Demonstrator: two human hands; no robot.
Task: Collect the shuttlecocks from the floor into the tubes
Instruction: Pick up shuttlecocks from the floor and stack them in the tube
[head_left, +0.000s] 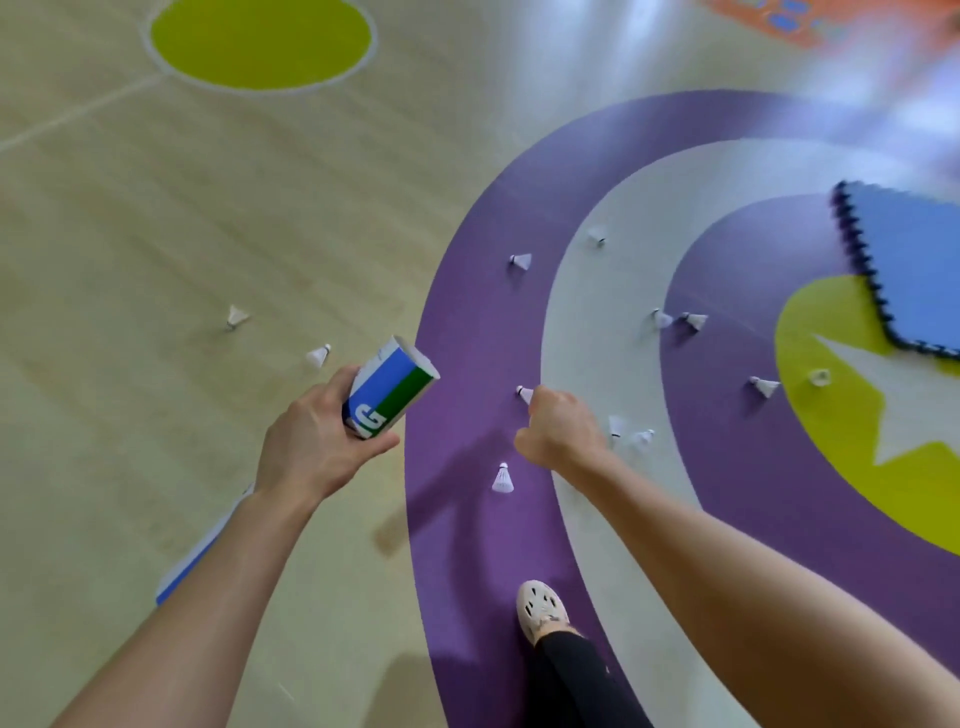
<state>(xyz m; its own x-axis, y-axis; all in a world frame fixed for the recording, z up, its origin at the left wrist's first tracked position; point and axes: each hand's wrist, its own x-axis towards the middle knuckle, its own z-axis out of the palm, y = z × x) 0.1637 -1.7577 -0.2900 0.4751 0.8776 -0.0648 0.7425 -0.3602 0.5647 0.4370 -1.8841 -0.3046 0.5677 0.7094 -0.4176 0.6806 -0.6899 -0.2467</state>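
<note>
My left hand (317, 447) grips a blue, green and white tube (390, 391) near its open end, which points up and to the right. My right hand (558, 431) is curled round a white shuttlecock (523, 393) whose cork tip sticks out past my fingers. Several white shuttlecocks lie on the floor: one below my right hand (502, 478), two just right of it (629, 435), two on the wood left of the tube (318, 356), others further off on the purple and grey rings (521, 260).
A second blue and white tube (200, 553) lies on the wood floor under my left forearm. A blue foam puzzle mat (914, 265) lies at the right. My foot in a white shoe (540, 608) stands on the purple ring.
</note>
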